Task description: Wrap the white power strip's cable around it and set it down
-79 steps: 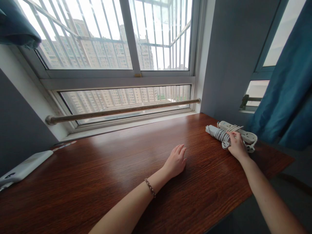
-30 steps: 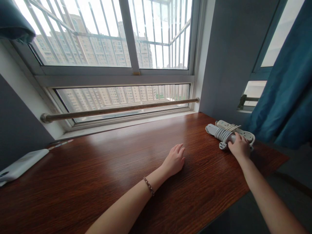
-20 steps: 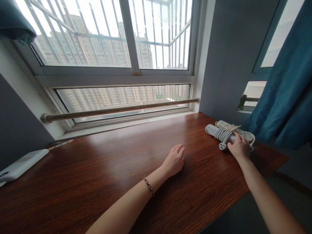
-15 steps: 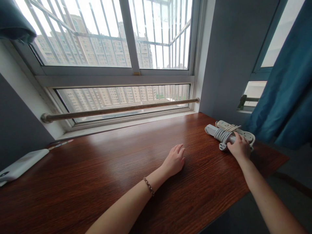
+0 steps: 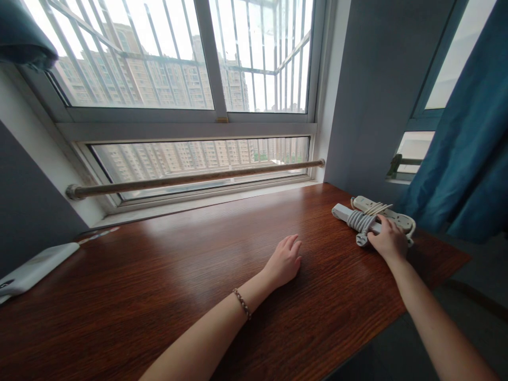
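My right hand [image 5: 388, 241] is closed around the near end of a white power strip [image 5: 343, 212] with its grey-white cord [image 5: 360, 220] wound about its middle. The plug [image 5: 361, 240] hangs at the strip's near side. Just behind lies a second, cream power strip [image 5: 366, 203] with its own wound cord, close against the first. On the wooden table [image 5: 222, 243] rests my left hand [image 5: 282, 260], holding nothing, its fingers loosely stretched and slightly bent. A beaded bracelet [image 5: 242, 304] circles the left wrist.
A white box-like device [image 5: 39, 269] lies at the table's left edge, a pale strip or cord at its far end. Behind the table is a barred window with a rail [image 5: 198, 179] across it. A blue curtain [image 5: 456, 143] hangs at the right, beyond the table's edge.
The white power strip in my right hand has shifted slightly to the left, with the hand moving along. My left hand and the cream strip have stayed put.
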Demonstrator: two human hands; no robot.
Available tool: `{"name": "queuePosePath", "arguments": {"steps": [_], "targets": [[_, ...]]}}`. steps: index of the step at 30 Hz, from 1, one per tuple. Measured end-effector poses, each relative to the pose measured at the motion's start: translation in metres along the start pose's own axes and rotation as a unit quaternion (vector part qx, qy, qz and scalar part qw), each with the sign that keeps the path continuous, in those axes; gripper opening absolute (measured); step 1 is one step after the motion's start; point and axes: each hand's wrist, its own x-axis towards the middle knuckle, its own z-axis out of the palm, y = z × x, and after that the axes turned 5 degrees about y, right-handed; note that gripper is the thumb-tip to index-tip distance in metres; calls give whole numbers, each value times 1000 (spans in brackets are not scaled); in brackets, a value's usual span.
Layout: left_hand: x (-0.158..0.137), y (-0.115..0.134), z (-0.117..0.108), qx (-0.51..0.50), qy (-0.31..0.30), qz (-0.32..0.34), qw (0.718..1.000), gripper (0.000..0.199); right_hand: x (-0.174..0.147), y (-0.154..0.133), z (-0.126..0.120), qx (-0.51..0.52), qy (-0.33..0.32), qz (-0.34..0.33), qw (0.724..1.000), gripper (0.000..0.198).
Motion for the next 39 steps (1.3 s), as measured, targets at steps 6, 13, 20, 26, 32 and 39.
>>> {"name": "queuePosePath", "arguments": {"steps": [6, 13, 20, 26, 32, 39], "targets": [[-1, 0, 1, -7, 6, 0, 1000, 36, -1, 1, -2, 23, -17, -1, 1000, 58], [-1, -1, 0, 0, 3, 2, 1000, 36, 3, 18, 14, 56, -23, 8, 998, 52], [0, 0, 0, -3, 1, 0, 1000, 37, 3, 22, 20, 77, -1, 43, 996, 54], [-1, 1, 1, 3, -1, 0, 1000, 36, 4, 23, 19, 132, -29, 140, 981, 65], [-1, 0, 1, 9, -2, 1, 1000, 37, 5, 34, 31, 165, -8, 145, 975, 51], [-1, -1, 2, 7, -1, 2, 1000, 37, 4, 33, 32, 147, 30, 103, 983, 50]]}}
